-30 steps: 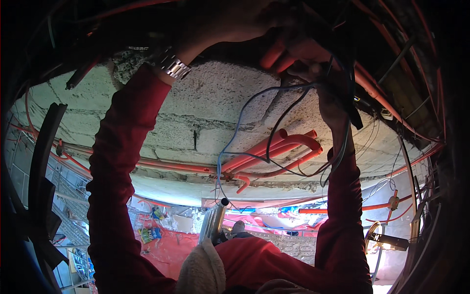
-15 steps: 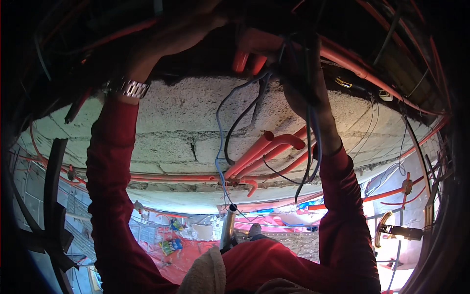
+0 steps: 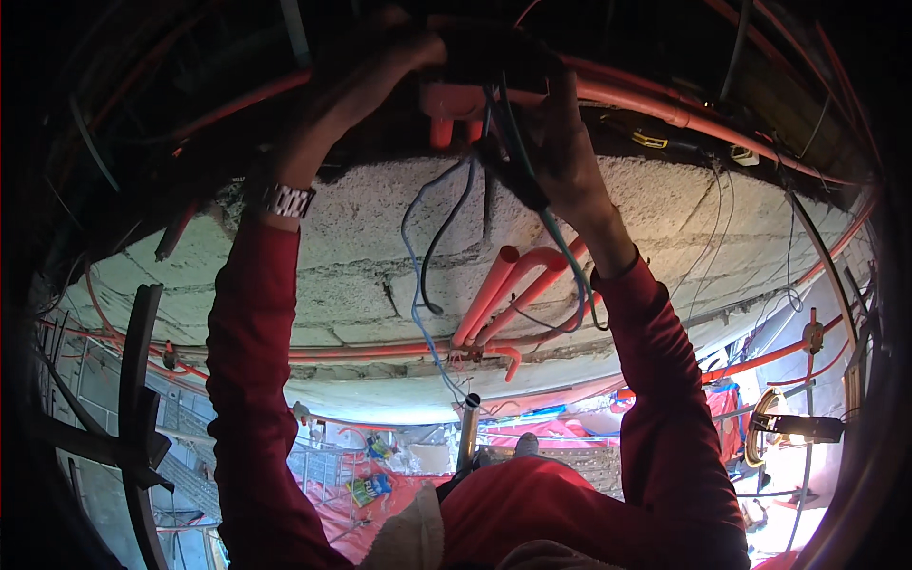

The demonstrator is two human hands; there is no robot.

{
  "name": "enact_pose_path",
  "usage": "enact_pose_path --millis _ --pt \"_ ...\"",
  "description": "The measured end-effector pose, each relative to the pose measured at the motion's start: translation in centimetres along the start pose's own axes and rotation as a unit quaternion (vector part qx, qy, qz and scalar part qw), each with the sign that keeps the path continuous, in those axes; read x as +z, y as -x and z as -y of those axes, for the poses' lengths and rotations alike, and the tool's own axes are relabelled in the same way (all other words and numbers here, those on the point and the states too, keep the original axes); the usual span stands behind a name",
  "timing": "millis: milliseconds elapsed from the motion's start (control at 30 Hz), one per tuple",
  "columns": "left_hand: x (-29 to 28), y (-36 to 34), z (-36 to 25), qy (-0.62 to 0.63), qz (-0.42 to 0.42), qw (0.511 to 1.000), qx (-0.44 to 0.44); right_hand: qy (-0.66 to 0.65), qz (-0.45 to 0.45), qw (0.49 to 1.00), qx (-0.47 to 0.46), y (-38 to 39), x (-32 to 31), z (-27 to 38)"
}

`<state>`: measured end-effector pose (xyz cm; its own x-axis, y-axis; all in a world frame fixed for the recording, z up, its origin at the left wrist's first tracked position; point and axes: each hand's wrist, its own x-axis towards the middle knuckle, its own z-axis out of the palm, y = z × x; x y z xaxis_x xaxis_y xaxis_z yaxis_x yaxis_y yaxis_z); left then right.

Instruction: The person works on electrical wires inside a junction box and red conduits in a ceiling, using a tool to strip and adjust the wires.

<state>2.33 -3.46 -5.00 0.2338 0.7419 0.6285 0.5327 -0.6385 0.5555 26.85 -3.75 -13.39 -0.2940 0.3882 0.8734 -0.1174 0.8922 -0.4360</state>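
Observation:
Overhead, an orange junction box (image 3: pixel 454 98) with short pipe stubs (image 3: pixel 442 131) under it sits between my raised hands. My left hand (image 3: pixel 408 55) reaches to the box's left side; its fingers are lost in shadow. My right hand (image 3: pixel 573 171) is at the box's right side, fingers pointing up and curled. A dark elongated thing (image 3: pixel 518 179) lies across its palm, too dim to name. Dark green wires (image 3: pixel 521 142) hang from the box past this hand. Blue wire (image 3: pixel 410 223) and black wire (image 3: pixel 439 228) dangle in front of the block wall.
A rough block wall (image 3: pixel 351 237) spans the view, with bent orange conduits (image 3: pixel 494 290) along it. A long orange pipe (image 3: pixel 646 107) runs overhead to the right. Dark metal strips (image 3: pixel 142 380) hang at left; a lit lamp (image 3: pixel 793 427) is at right. A metal pole (image 3: pixel 469 427) stands below.
The view has shifted, so the box appears farther left. My right hand has turned more open to view beside the box, and the green wires now show clearly. My left hand stays at the box.

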Motion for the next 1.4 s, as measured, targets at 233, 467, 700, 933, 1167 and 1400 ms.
enact_pose_path --millis 233,467,700,933,1167,1400 --pt "1.0 -2.7 0.4 -0.044 -0.032 0.998 -0.004 0.030 0.012 0.999 0.013 -1.7 -0.6 0.1" --pt "0.9 -2.7 1.4 0.077 -0.008 0.989 0.127 0.055 0.012 0.998 -0.028 -1.3 -1.1 -0.6" --pt "0.2 -1.8 2.2 -0.133 -0.097 0.980 0.115 -0.065 -0.071 0.995 -0.027 2.3 -0.7 -3.2" --pt "0.5 -2.3 1.5 -0.172 -0.080 0.975 0.118 0.025 -0.031 0.999 -0.013 1.8 -0.3 -2.3" --pt "1.2 -2.7 2.1 -0.172 -0.081 0.979 0.079 -0.116 -0.083 0.990 0.009 2.1 0.1 -5.4" --pt "1.8 -3.4 2.9 -0.173 -0.093 0.968 0.154 -0.135 -0.094 0.986 0.041 3.1 -1.1 -6.4"
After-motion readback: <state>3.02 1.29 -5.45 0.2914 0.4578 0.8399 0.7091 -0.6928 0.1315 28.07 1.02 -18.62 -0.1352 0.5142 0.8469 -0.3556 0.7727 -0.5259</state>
